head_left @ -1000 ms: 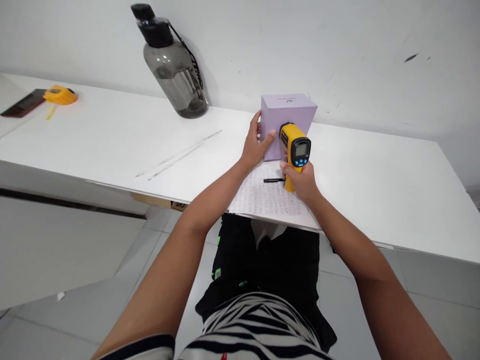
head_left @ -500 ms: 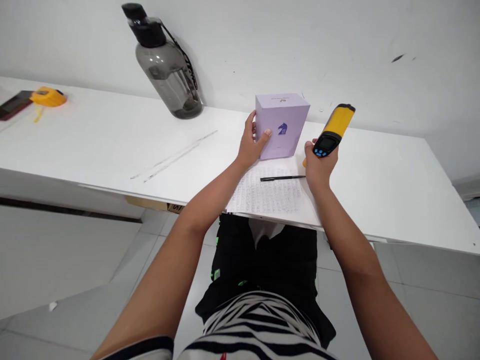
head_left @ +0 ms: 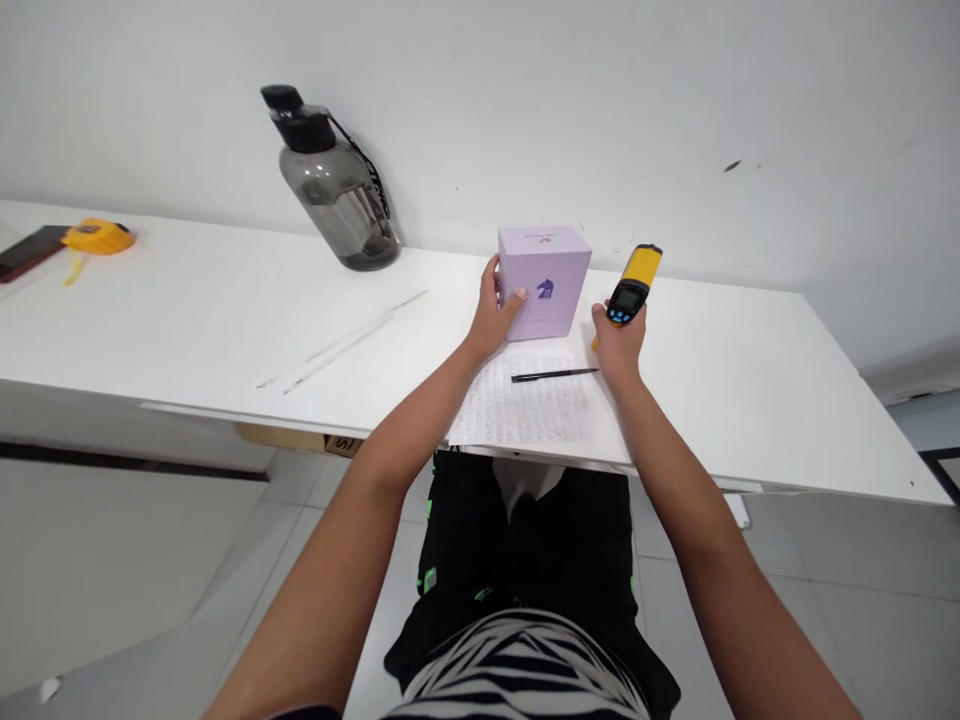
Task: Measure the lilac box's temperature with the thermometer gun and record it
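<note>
My left hand (head_left: 495,312) grips the left side of a light purple box (head_left: 546,298), its thumb on the front face beside a dark horse-head logo. The box stands upright on the white table. In my right hand (head_left: 622,340) is a yellow and black infrared thermometer (head_left: 636,282), its small screen and blue buttons turned toward me and its front end pointing at the wall. Below the box lies a sheet of paper (head_left: 517,415) covered in handwriting. A black pen (head_left: 553,376) rests across the sheet, its tip close to my right wrist.
A grey water bottle (head_left: 341,200) with a black lid stands by the wall, left of the box. At the far left are a yellow tape measure (head_left: 99,236) and a dark flat object (head_left: 31,252). The white table (head_left: 187,320) has dark streaks left of my arm.
The camera view has shifted, so the table and everything on it appear lower. Both hands keep the same hold on the box and the thermometer.
</note>
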Action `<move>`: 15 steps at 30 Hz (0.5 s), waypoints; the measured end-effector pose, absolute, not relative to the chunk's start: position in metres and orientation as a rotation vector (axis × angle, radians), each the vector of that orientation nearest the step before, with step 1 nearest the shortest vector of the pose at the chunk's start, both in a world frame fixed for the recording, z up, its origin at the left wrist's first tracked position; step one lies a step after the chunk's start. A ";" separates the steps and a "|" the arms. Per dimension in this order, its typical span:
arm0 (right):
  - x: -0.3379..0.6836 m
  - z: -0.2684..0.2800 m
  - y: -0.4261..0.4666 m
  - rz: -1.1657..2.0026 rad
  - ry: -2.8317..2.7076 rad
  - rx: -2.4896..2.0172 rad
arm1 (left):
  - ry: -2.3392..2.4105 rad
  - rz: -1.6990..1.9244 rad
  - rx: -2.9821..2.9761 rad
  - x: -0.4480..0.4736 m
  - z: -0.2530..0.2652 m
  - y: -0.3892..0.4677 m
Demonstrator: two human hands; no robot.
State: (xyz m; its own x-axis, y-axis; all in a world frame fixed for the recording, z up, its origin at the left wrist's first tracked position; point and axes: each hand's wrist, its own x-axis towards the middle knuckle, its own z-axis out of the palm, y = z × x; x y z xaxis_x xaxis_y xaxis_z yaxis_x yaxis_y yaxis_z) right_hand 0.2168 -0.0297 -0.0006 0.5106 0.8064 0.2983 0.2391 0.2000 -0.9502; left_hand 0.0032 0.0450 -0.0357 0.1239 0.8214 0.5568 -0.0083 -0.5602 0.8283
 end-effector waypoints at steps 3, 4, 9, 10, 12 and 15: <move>0.217 -0.001 -0.028 0.492 -0.985 -1.363 | 0.797 1.499 1.652 0.006 -0.032 0.041; 0.217 -0.001 -0.028 0.488 -0.975 -1.364 | 0.780 1.488 1.656 0.007 -0.030 0.039; 0.217 -0.002 -0.029 0.502 -0.995 -1.364 | 0.722 1.452 1.700 0.007 -0.018 0.030; 0.217 -0.002 -0.030 0.492 -1.004 -1.371 | 0.728 1.460 1.694 0.007 -0.017 0.030; 0.217 -0.003 -0.030 0.467 -1.011 -1.386 | 0.759 1.484 1.674 0.007 -0.017 0.029; 0.218 -0.007 -0.030 0.461 -1.028 -1.394 | 0.847 1.502 1.617 0.006 -0.018 0.028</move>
